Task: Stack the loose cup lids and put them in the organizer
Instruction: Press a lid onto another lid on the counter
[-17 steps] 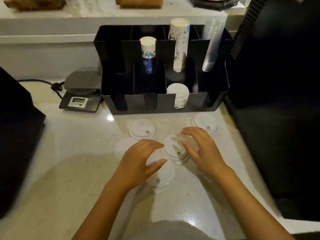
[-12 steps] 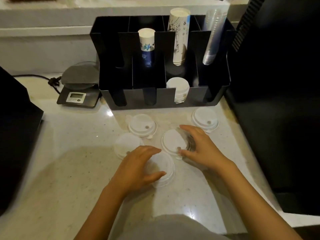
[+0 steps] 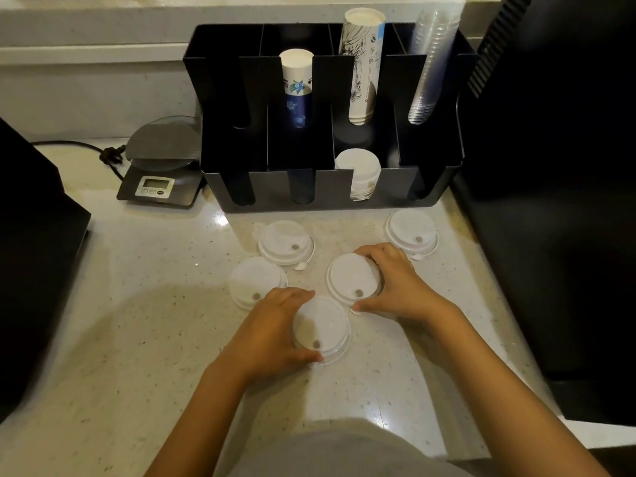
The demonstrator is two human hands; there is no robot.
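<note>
Several white cup lids lie loose on the speckled counter in front of the black organizer. My left hand grips the nearest lid by its rim, thumb at the front and fingers at the back. My right hand clasps the middle lid the same way from the right. Untouched lids lie at the left, the back left and the back right. A stack of white lids stands in the organizer's third front slot.
The organizer's back slots hold a short paper cup stack, a tall paper cup stack and clear plastic cups. A small digital scale with a cord sits left of it. Dark machines flank the counter at the left and right.
Both hands have come down from hovering and closed around a lid each, the left on the nearest one, the right on the middle one. The view has tilted slightly.
</note>
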